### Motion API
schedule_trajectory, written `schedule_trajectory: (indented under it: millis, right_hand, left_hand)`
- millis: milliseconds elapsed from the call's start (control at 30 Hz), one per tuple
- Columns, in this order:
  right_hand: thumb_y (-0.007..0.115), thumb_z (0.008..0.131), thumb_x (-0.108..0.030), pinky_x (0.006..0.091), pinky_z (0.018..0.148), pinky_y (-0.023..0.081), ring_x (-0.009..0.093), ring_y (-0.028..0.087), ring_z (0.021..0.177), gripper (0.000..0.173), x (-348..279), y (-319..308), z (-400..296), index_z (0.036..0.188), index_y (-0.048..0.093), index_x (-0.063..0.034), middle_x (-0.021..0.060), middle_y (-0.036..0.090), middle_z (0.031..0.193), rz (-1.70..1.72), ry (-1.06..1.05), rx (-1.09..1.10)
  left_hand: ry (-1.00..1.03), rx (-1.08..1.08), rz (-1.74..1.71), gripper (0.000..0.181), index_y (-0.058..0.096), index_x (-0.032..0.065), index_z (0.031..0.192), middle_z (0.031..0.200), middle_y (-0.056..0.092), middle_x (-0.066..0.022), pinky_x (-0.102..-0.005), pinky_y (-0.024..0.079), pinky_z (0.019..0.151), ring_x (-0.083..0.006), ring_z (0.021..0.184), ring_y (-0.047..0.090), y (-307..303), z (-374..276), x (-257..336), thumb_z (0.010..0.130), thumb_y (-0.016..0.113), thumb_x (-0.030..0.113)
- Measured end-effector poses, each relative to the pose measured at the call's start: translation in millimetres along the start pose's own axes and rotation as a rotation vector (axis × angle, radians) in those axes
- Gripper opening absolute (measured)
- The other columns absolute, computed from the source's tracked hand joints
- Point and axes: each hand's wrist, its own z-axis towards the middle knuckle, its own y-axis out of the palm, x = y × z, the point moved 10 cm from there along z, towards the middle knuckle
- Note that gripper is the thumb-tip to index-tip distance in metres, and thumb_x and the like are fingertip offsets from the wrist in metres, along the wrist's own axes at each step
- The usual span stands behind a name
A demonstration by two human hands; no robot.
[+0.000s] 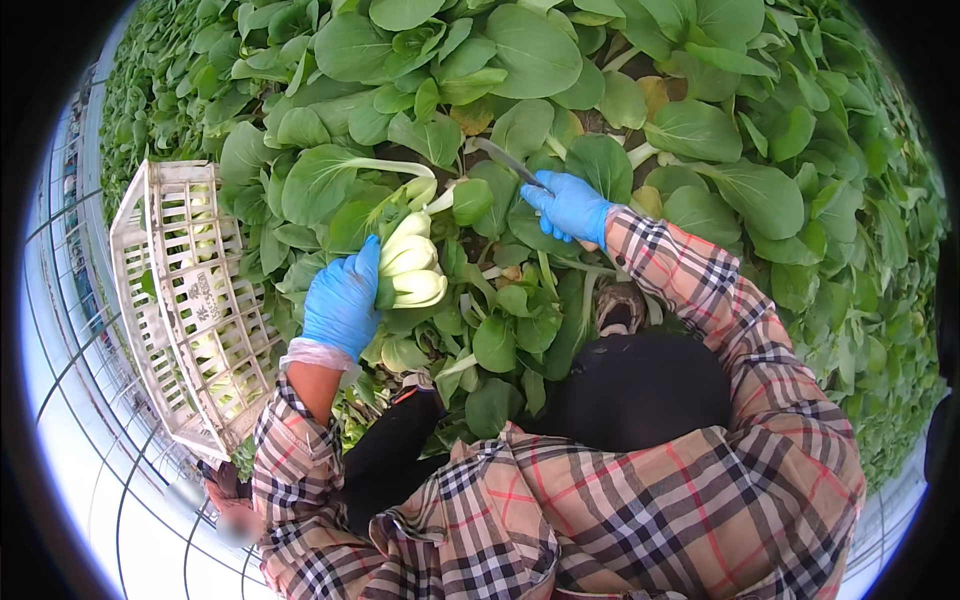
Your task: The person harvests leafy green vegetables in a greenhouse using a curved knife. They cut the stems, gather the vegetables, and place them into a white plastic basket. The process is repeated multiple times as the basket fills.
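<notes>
My left hand [343, 300], in a blue glove, grips several heads of bok choy [411, 262] by their leaves, with the pale stem bases facing right. A little to the right and higher in the view, my right hand [566, 206], also gloved in blue, is closed around the handle of a knife [506, 159]. The curved blade points up and left, its tip among the leaves and stems of growing bok choy [525, 139]. The handle is mostly hidden by my fingers. Between both hands, a loose-looking leaf on a long pale stem [394, 166] lies over the plants.
A white plastic crate [202, 300] with bok choy inside stands tilted in view at the left. Dense bok choy plants [697, 131] surround me. My shoe [619, 306] is among the leaves close to my knees. Part of another person [236, 506] shows at the lower left.
</notes>
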Motion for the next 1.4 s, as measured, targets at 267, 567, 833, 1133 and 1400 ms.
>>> schedule_trajectory:
  millis: [267,567,833,1133,1400]
  right_hand:
    - [0.065,0.079,-0.031,0.0195,0.045,0.038,0.006,0.046,0.057,0.060,-87.6,34.2,-34.4,0.129,0.040,-0.0112,0.0032,0.053,0.091,0.518,-0.319,-0.325]
    - [0.065,0.074,-0.011,0.0192,0.050,0.042,0.006,0.048,0.062,0.048,-57.6,-20.9,-52.1,0.120,0.048,-0.0128,-0.0019,0.053,0.089,0.634,-0.370,0.033]
    - [0.062,0.074,-0.003,0.0252,0.079,0.045,0.010,0.054,0.089,0.045,-95.5,-42.6,-120.2,0.116,0.049,-0.0083,0.0021,0.054,0.102,0.196,-0.750,0.142]
    - [0.062,0.067,0.003,0.0212,0.054,0.048,0.010,0.056,0.061,0.052,-123.4,-19.7,-132.9,0.117,0.047,-0.0007,0.0081,0.059,0.094,0.555,-0.540,-0.087]
    - [0.068,0.067,-0.009,0.0208,0.038,0.043,0.011,0.052,0.044,0.058,-221.9,0.2,-146.6,0.120,0.046,0.0001,0.0072,0.059,0.080,0.381,-0.600,-0.296]
  left_hand:
    - [0.151,0.233,-0.034,0.065,0.038,-0.0021,0.125,0.079,0.051,-0.0103,-0.0367,0.041,0.060,-0.0268,0.070,0.050,-64.5,-57.9,51.5,0.063,0.056,0.002]
    - [0.150,0.113,-0.350,0.091,0.017,0.0000,0.137,0.074,0.055,-0.0133,-0.0387,0.044,0.061,-0.0307,0.067,0.054,-42.1,-57.0,65.0,0.059,0.064,0.005]
    - [0.136,0.375,-0.827,0.073,0.042,0.0036,0.119,0.085,0.057,-0.0142,-0.0345,0.045,0.070,-0.0286,0.074,0.056,-76.0,-45.4,67.9,0.055,0.077,0.013]
    - [0.203,0.240,-1.740,0.074,0.038,0.0060,0.128,0.124,0.046,-0.0031,-0.0308,0.034,0.098,-0.0129,0.112,0.043,-76.3,-27.5,77.1,0.064,0.075,0.004]
    - [0.653,-0.039,-2.629,0.073,0.029,0.0054,0.134,0.128,0.044,-0.0126,-0.0352,0.037,0.097,-0.0219,0.113,0.047,-118.1,-44.3,75.8,0.073,0.067,0.020]
